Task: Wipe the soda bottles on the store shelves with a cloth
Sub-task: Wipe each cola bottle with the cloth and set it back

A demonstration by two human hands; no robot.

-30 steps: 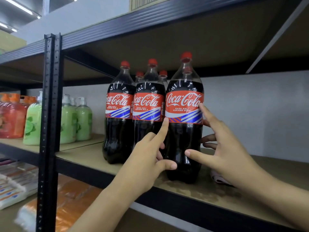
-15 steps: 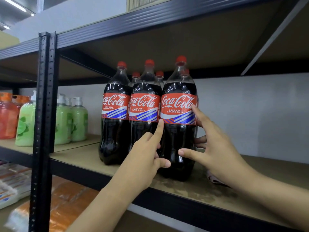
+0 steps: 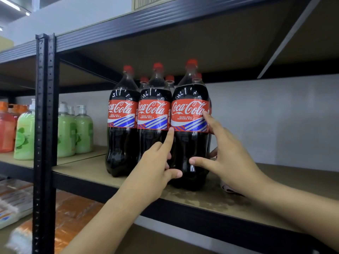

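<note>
Three large Coca-Cola bottles with red caps stand in a front row on the shelf, with more caps showing behind them. Both my hands are on the right front bottle. My left hand touches its left side with a straight index finger and puts the thumb on its lower front. My right hand lies against its right side, index tip on the label and thumb stretched across the dark front. A pinkish-white cloth lies on the shelf under my right hand, mostly hidden.
The middle bottle and left bottle stand tight against the touched one. A black upright post divides the bays. Green soap bottles and orange ones stand further left. Wrapped packets lie on the shelf below.
The right front bottle has gone back and left, into line against the middle bottle, with both hands staying on it. The view has shifted a little.
</note>
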